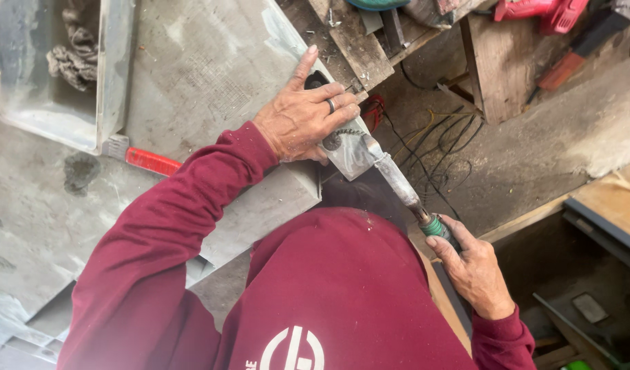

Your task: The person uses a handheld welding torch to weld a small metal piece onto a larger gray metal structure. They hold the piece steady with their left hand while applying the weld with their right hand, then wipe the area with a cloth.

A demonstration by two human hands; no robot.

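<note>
Two bare hands work a long metal hand tool (380, 164) at the edge of a grey sheet-metal piece (212, 75) lying on the desk (27, 205). The left hand (302, 116) presses down over the tool's head and the sheet, fingers (332, 103) spread flat. The right hand (474, 270) has its fingers wrapped around the green-collared handle (435, 226). A red-handled tool (147, 161) lies near the left sleeve (171, 226), beside a metal tray (113, 75).

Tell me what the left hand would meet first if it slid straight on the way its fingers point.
Likely the wooden plank just past the left hand; the index fingertip is nearly there, though their relative heights are unclear.
</note>
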